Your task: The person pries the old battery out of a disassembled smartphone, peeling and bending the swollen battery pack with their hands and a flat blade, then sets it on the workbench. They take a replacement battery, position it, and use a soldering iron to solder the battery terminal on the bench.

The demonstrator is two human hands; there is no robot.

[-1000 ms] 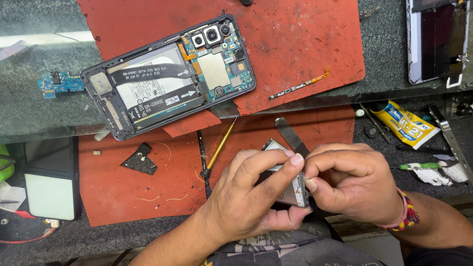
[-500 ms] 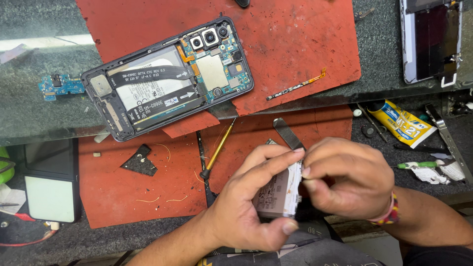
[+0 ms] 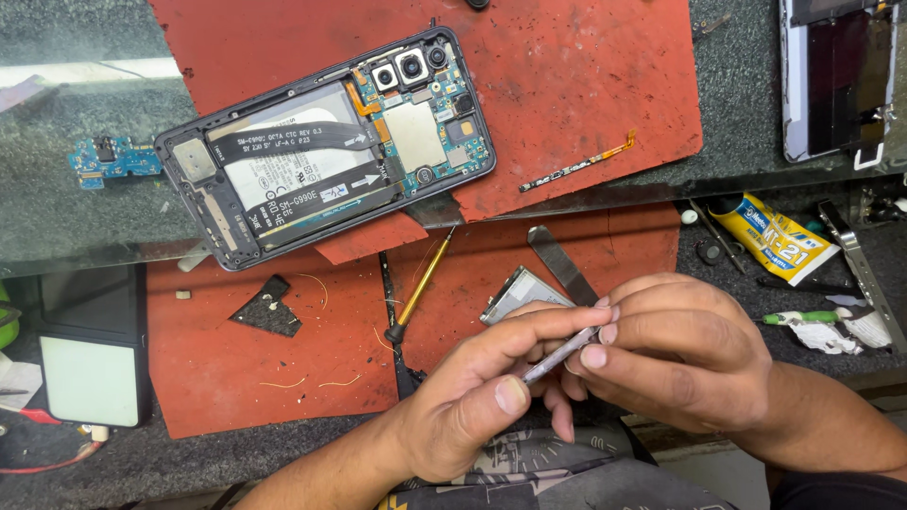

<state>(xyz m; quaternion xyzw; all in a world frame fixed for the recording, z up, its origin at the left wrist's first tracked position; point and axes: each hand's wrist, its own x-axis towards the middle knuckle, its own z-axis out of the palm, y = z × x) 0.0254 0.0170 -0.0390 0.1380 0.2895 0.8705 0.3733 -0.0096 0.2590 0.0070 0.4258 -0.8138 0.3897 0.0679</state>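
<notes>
My left hand (image 3: 477, 401) and my right hand (image 3: 685, 349) meet low in the middle, over a red mat. Together they pinch a thin flat silver part (image 3: 520, 295), which is turned almost edge-on between the fingertips. A flat metal pry tool (image 3: 559, 260) sticks up and to the left from under my right hand's fingers, its blade resting against the part. An opened phone (image 3: 331, 151), with its battery, flex cables and circuit board exposed, lies on the upper red mat (image 3: 586, 85), apart from both hands.
A yellow-handled screwdriver (image 3: 425, 283) and a black tool lie left of the hands. A small blue circuit board (image 3: 104, 156) sits far left, a thin flex cable (image 3: 576, 168) on the mat's edge. A yellow tube (image 3: 770, 231) and another phone (image 3: 836, 76) lie right; a phone (image 3: 90, 364) lies left.
The silver part has been turned from showing its broad face to nearly edge-on. Both hands have closed in around it and shifted slightly.
</notes>
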